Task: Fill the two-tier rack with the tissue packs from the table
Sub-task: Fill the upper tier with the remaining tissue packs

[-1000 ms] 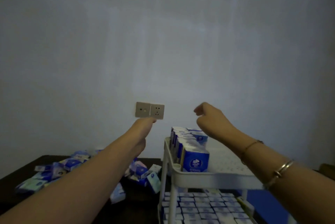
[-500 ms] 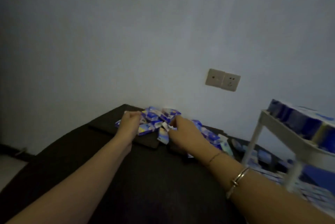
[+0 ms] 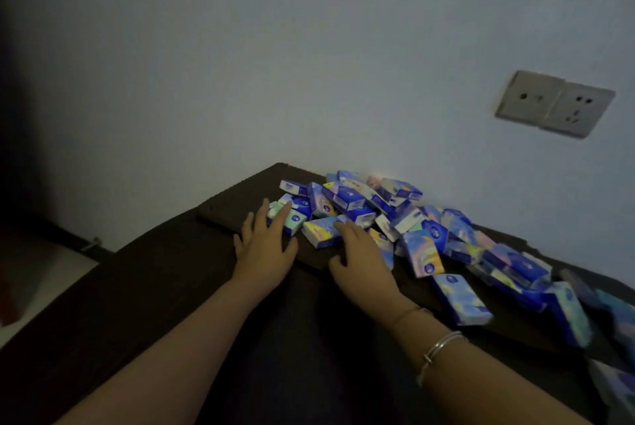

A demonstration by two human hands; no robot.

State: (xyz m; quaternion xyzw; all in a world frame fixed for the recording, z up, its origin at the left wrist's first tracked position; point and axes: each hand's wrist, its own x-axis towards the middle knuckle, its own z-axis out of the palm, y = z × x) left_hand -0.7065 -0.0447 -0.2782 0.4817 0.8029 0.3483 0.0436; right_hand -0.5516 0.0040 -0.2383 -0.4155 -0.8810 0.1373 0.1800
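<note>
**Both hands flat at the pile's near edge**

Head view: glossy, flat rectangular tissue packs [image 3: 405,228] lie heaped on the dark table [image 3: 165,287], long axes every way, beyond the fingertips. Left hand [image 3: 266,246] and right hand [image 3: 360,259] are spread, touching the nearest packs.

We count two hands here, a left hand [image 3: 266,247] and a right hand [image 3: 360,252], both spread flat at the edge of the pile. One dark desk [image 3: 154,287]. The tissue packs [image 3: 347,199] are a heap, so honestly we can't get an exact number: roughly thirty, with overlaps and blur hiding some. One double wall socket [image 3: 555,103] with two plates. Two bracelets [image 3: 441,345] on the right wrist, one thin, one thicker.
</note>
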